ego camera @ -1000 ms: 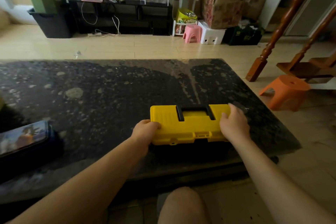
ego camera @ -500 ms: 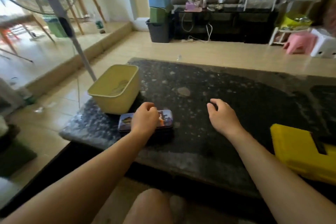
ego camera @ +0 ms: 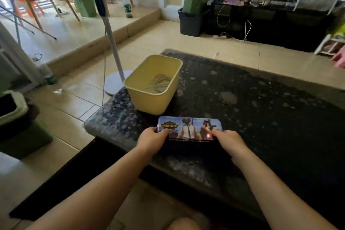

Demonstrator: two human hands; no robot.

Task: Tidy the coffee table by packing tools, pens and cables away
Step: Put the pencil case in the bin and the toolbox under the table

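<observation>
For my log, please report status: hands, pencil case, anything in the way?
Left hand, right hand: each grips a near corner of pencil case. Yellow bin with cables close behind.

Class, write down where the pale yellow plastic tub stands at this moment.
In the head view, the pale yellow plastic tub stands at the left end of the dark speckled coffee table, just beyond the picture-printed pencil tin.

The tub (ego camera: 153,97) is pale yellow – the table (ego camera: 261,117) is black with grey speckles – the tin (ego camera: 189,129) is blue with cartoon soldiers on its lid
</observation>
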